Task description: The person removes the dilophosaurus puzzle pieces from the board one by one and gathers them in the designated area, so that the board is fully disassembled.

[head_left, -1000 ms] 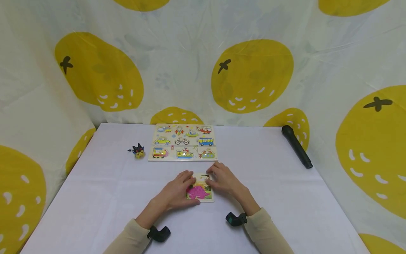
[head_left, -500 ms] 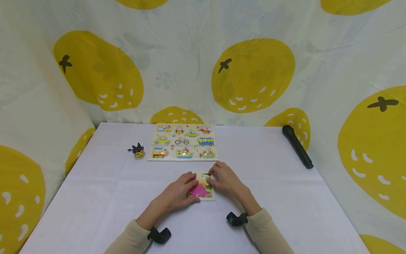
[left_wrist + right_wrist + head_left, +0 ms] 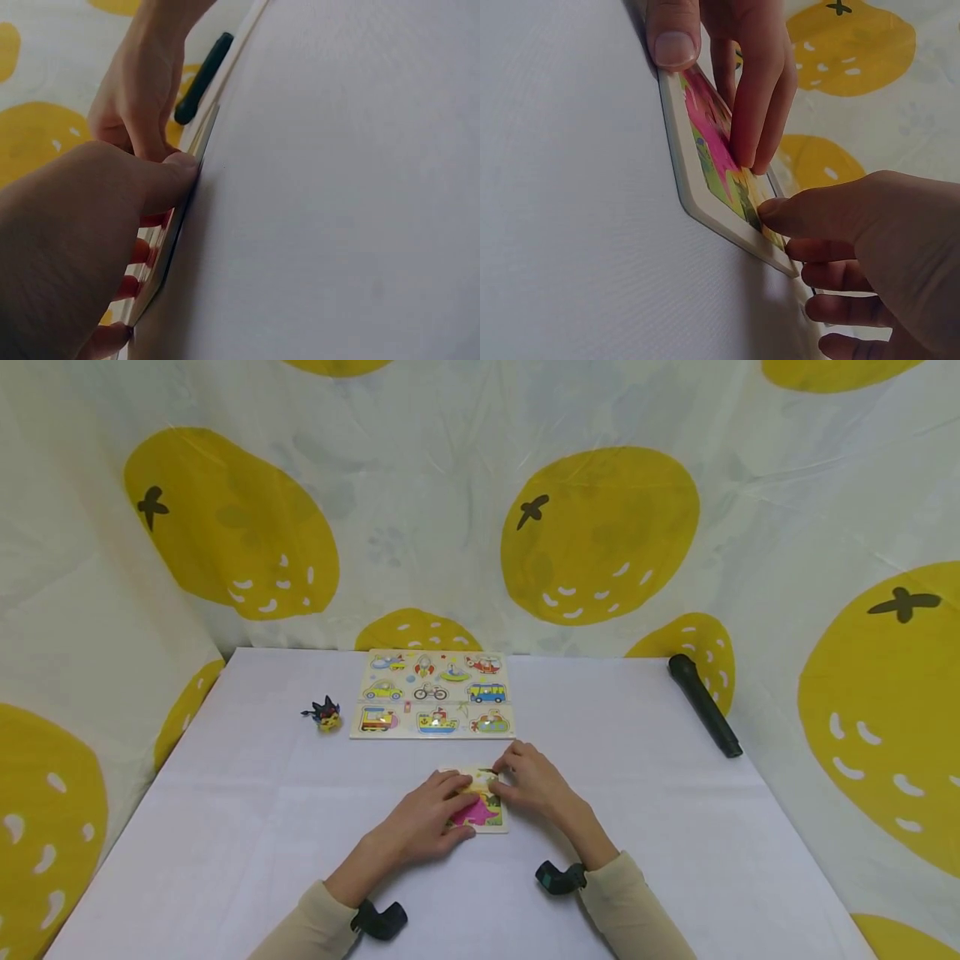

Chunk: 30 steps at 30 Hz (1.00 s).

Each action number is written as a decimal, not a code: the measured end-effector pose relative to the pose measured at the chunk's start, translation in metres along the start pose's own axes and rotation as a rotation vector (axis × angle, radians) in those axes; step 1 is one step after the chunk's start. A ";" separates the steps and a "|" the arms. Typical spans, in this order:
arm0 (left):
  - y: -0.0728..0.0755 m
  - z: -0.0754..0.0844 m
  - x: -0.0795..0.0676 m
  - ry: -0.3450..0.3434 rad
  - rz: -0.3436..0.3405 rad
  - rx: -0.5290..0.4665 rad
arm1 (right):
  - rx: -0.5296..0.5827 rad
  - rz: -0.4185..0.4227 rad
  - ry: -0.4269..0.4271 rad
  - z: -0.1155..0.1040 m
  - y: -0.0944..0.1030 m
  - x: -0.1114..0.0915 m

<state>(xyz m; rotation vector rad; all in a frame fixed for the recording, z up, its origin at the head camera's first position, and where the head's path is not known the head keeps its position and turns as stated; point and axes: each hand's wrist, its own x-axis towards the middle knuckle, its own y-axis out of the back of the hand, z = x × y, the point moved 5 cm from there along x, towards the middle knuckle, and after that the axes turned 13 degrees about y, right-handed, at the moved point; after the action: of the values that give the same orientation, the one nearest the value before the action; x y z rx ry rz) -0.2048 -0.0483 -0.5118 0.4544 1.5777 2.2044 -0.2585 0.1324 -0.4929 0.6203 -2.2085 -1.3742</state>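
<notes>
Left hand (image 3: 427, 816) is gripping puzzle (image 3: 484, 816) across its left side, thumb touching near edge; right hand (image 3: 531, 783) is pinching far-right corner. Puzzle is sitting mid-table, short of board (image 3: 455, 696); table (image 3: 637, 785) is stretching wide both sides

You can read no text, label, brand, number or sign on any surface in the head, left wrist or right wrist view.

Blk mic (image 3: 705, 705) R, prob. figurine (image 3: 327, 716) L.

Left hand (image 3: 429, 818) near right hand (image 3: 531, 782)
</notes>
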 end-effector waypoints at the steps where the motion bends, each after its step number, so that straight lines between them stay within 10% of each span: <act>1: 0.000 0.001 0.000 -0.003 0.003 0.011 | 0.005 -0.002 -0.005 0.000 0.000 0.000; 30: -0.005 0.013 -0.001 -0.017 0.067 0.100 | 0.057 0.023 0.006 -0.004 -0.001 0.002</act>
<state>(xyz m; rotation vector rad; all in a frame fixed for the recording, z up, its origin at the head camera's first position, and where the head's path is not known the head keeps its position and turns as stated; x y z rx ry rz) -0.1970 -0.0367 -0.5122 0.5613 1.6932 2.1714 -0.2573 0.1282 -0.4923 0.6161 -2.2498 -1.3002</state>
